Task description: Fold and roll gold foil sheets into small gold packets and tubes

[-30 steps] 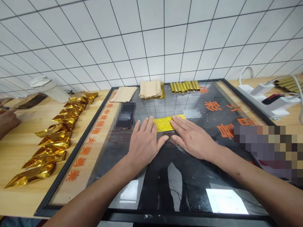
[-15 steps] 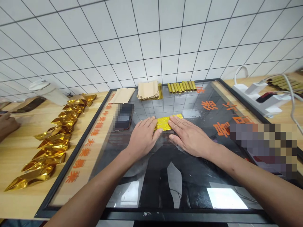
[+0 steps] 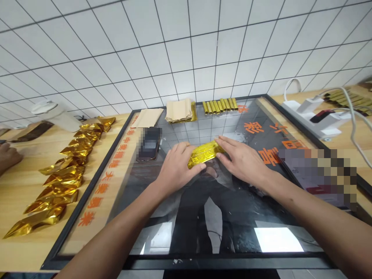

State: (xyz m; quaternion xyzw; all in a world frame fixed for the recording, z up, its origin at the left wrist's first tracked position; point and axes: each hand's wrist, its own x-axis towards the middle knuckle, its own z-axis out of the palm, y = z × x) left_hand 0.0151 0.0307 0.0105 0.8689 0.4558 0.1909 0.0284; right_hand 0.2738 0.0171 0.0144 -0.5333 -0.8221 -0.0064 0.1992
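Both hands (image 3: pixel 176 166) (image 3: pixel 243 159) angled inward, foil (image 3: pixel 205 151) seemingly pinched

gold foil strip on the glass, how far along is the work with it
Looks done: a row of small gold rolls at the back of the black-framed glass. In hand: one gold foil strip, curved between left hand and right hand, not a tight roll. Probably left: the stacked tan sheets, which lie unrolled; their count is unclear.

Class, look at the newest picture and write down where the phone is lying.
In the head view, the phone lies on the glass panel, left of the left hand, just below the brown paper.
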